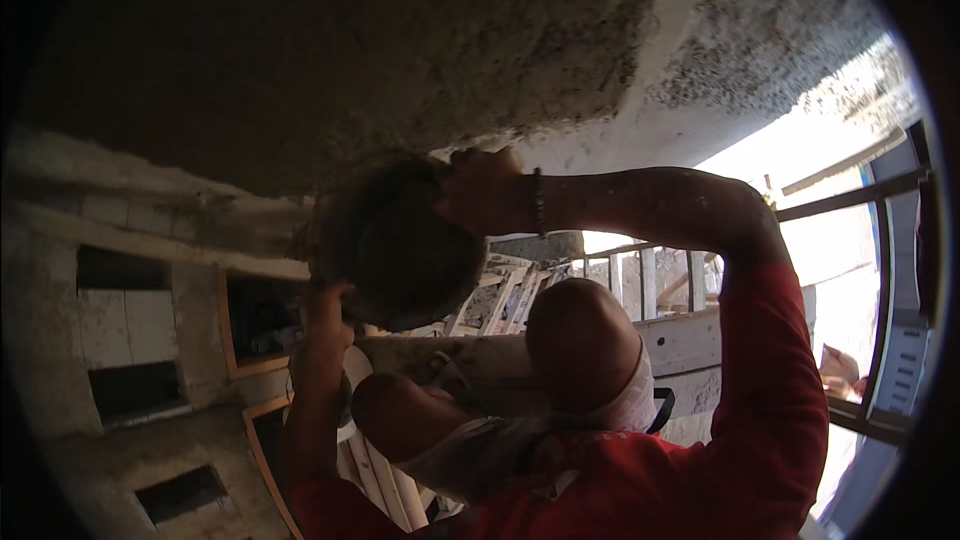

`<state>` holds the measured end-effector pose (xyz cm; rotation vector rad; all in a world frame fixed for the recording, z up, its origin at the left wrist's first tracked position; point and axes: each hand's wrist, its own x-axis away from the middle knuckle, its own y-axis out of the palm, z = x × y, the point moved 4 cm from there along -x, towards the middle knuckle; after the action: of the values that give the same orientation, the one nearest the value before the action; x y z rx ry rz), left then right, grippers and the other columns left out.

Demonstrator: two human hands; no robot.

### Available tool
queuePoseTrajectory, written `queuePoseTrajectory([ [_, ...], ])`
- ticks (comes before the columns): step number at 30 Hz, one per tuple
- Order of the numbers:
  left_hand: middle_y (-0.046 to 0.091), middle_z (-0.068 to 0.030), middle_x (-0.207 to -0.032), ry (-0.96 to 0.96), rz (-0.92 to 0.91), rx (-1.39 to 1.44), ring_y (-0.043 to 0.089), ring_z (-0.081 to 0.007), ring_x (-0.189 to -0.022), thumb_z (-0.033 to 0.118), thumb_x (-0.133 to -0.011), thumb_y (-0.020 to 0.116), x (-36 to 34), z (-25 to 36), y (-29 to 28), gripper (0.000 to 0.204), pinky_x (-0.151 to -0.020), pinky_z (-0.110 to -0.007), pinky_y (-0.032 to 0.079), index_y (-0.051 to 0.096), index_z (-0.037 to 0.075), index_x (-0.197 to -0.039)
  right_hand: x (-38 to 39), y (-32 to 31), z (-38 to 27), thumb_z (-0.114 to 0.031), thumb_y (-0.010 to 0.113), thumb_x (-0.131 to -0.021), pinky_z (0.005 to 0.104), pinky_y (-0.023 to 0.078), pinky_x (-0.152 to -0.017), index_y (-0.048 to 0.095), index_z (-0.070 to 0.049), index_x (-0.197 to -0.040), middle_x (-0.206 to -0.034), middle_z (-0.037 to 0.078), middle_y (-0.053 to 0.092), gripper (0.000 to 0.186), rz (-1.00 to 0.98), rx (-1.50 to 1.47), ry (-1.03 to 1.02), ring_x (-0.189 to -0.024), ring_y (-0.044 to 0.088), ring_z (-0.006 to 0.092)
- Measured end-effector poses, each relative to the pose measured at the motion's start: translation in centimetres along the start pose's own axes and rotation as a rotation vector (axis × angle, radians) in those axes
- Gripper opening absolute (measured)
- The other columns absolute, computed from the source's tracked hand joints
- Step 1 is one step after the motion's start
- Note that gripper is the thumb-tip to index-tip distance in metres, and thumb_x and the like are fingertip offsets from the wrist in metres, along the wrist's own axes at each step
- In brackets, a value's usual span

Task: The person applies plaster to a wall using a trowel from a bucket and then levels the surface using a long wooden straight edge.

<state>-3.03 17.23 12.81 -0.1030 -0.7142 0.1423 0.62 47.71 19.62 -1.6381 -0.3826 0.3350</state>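
Observation:
My left hand (328, 305) holds the lower-left edge of a dark round bucket (395, 250), its fingers partly hidden behind it. My right hand (478, 190), with a bead bracelet at the wrist, grips the upper-right rim, fingers curled. The bucket's top side meets or nearly meets a rough, mortar-covered concrete surface (420, 40) filling the upper view; whether they touch is unclear in the shadow. What the bucket contains is too dark to make out. My red sleeves and bare knees show below.
Wooden slats (510, 295) and planks (385, 480) lie below, beside a long board (680, 350). At left is a rough wall (130, 330) with dark openings and wooden frames (235, 360). At right, bars (880, 270) frame a bright opening.

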Motion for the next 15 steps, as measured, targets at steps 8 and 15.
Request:
queuePoseTrajectory([
  [8,0.050,-0.0043,-0.069,0.353,0.085,-0.203,0.046,-0.0162,-0.064,0.001,-0.066,0.061,3.8,3.9,-4.4,0.018,-0.058,-0.037,0.035,0.058,-0.001,-0.084,-8.5,-2.3,-8.0,-0.014,0.060,-0.078,0.0394,0.056,-0.065,0.068,-0.009,-0.078,-0.077,0.013,0.066,0.009,0.096,0.241,-0.075,-0.082,0.066,0.0275],
  [15,0.059,-0.0121,-0.072,0.476,0.105,-0.142,0.057,-0.0225,-0.065,0.005,-0.065,0.063,-0.3,3.1,-8.6,0.038,-0.061,-0.037,0.045,0.060,-0.005,-0.101,-12.8,4.0,-10.1,-0.020,0.062,-0.077,0.0440,0.055,-0.071,0.066,-0.010,-0.083,-0.076,0.015,0.066,0.013,-0.146,-0.032,-0.293,-0.076,0.067,0.0311],
])
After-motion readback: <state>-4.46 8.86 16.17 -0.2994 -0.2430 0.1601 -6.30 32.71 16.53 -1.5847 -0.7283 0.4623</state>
